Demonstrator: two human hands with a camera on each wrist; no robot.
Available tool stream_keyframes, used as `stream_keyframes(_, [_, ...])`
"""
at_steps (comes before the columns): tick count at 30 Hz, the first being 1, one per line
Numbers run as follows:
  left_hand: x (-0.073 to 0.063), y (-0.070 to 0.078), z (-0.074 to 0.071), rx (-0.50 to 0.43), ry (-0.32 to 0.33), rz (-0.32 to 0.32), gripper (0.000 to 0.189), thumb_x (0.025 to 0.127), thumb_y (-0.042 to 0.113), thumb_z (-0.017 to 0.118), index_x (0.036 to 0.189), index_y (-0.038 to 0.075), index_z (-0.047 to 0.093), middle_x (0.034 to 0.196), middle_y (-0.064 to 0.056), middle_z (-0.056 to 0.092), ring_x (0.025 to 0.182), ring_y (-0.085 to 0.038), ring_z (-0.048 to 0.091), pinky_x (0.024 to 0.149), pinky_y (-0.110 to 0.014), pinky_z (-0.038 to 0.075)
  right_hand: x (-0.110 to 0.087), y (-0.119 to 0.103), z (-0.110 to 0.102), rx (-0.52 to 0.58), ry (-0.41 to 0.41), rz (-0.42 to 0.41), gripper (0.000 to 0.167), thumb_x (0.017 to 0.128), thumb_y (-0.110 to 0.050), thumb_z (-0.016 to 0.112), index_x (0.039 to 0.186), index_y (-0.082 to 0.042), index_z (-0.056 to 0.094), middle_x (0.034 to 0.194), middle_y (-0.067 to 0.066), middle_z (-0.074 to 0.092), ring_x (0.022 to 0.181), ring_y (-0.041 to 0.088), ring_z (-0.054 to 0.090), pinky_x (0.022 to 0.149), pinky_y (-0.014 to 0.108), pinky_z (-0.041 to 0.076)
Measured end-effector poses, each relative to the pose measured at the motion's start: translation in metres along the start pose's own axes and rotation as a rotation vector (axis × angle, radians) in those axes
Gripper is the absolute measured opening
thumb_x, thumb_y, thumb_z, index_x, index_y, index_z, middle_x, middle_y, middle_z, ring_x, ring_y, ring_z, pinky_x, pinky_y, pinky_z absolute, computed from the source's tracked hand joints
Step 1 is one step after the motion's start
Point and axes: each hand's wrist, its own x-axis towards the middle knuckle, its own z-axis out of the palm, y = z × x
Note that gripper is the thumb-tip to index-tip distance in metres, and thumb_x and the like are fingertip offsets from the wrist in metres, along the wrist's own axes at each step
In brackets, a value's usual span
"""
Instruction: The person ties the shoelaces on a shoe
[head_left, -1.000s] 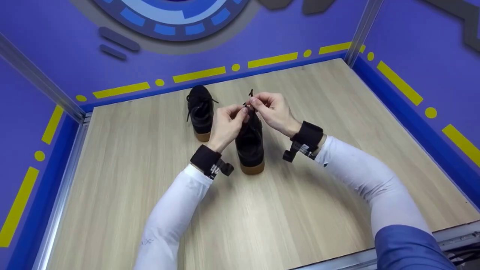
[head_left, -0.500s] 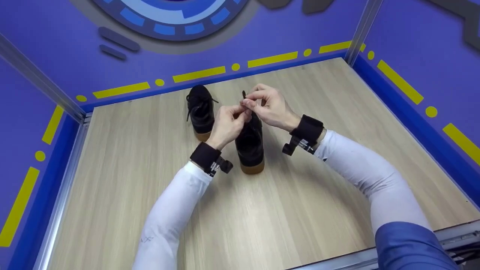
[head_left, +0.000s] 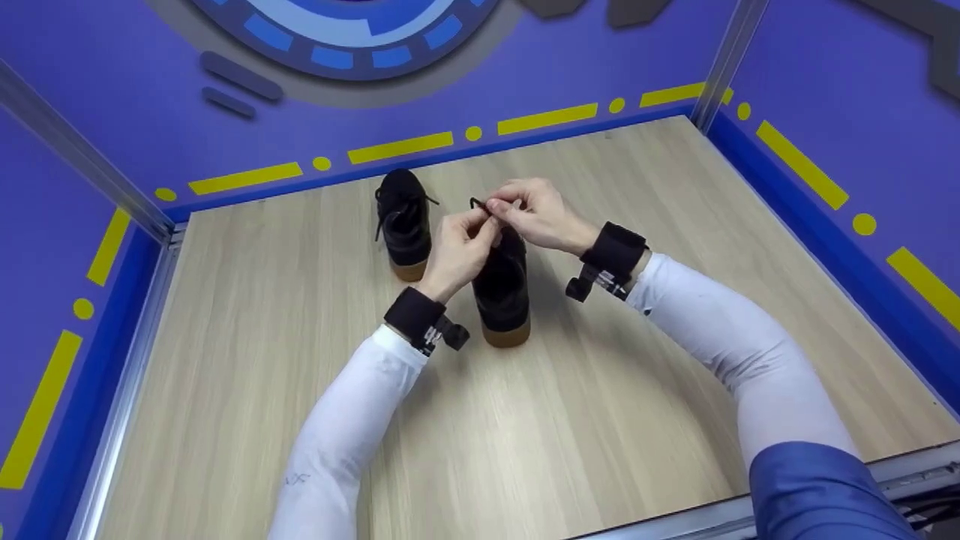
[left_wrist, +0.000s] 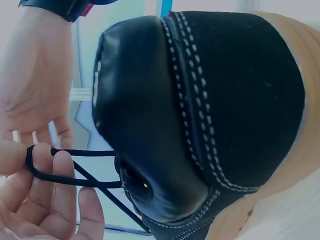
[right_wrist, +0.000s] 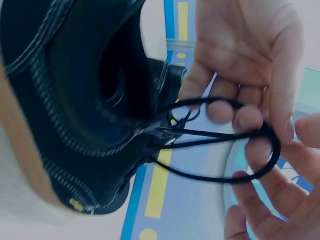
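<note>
A black shoe point(head_left: 504, 300) with a tan sole stands on the wooden surface, heel towards me. Above its tongue my left hand point(head_left: 454, 251) pinches its black shoelace point(left_wrist: 75, 183) between thumb and fingers. My right hand point(head_left: 546, 219) meets it from the right, pinching the same lace, thumb near the left fingertips. In the right wrist view, loops of lace stretch from the eyelets up to the left hand point(right_wrist: 250, 40) and the right hand point(right_wrist: 275, 205). A bent bit of lace sticks up above the fingers in the head view. Fingers partly hide the crossing of the strands.
A second black shoe point(head_left: 403, 221), its laces hanging at both sides, stands left of and behind the first one. Blue panels point(head_left: 525, 67) with yellow marks wall in the wooden surface point(head_left: 247, 337) at the back and sides. A metal rail point(head_left: 690, 525) edges the front.
The lace end that stood upright above my fingers has moved left and now bends over. My right hand has shifted slightly left towards the left hand. Both shoes stay in place.
</note>
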Motion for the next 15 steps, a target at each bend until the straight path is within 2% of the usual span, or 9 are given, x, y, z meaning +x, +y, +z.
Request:
stream_keyframes(3, [-0.001,-0.002,-0.001,-0.014,0.009,-0.02,0.028,0.104,0.017,0.064,0.086,-0.003,0.073,0.073,-0.007,0.067,0.065,-0.009,0.056,0.06,-0.022,0.043,-0.004,0.008,-0.008,-0.022,-0.008,0.067,0.021,0.104,-0.013,0.063,0.105,-0.005,0.083,0.101,0.015,0.079,0.078,0.011,0.06,0.065,0.019,0.044])
stream_keyframes(8, [-0.002,-0.004,-0.001,-0.023,0.012,-0.039,0.026,0.105,0.016,0.063,0.098,-0.005,0.077,0.077,-0.01,0.069,0.07,-0.01,0.06,0.065,-0.022,0.047,-0.01,0.02,-0.018,-0.051,-0.019,0.135,0.022,0.103,-0.014,0.062,0.109,-0.008,0.083,0.109,0.013,0.08,0.09,0.012,0.065,0.072,0.02,0.047])
stream_keyframes(11, [-0.002,-0.004,-0.002,-0.02,0.015,-0.039,0.026,0.105,0.015,0.062,0.097,-0.004,0.076,0.076,-0.009,0.068,0.07,-0.011,0.06,0.065,-0.022,0.046,-0.012,0.024,-0.019,-0.079,-0.057,0.114,0.022,0.097,-0.011,0.066,0.113,-0.009,0.082,0.105,0.013,0.078,0.089,0.016,0.066,0.07,0.021,0.049])
stream_keyframes(15, [-0.002,-0.003,-0.001,-0.004,0.023,-0.031,0.027,0.105,0.016,0.062,0.091,-0.003,0.074,0.074,-0.006,0.067,0.067,-0.01,0.058,0.063,-0.022,0.044,-0.011,0.029,-0.014,-0.142,-0.114,0.046,0.025,0.093,-0.008,0.072,0.117,-0.008,0.08,0.099,0.011,0.077,0.085,0.019,0.066,0.067,0.023,0.051])
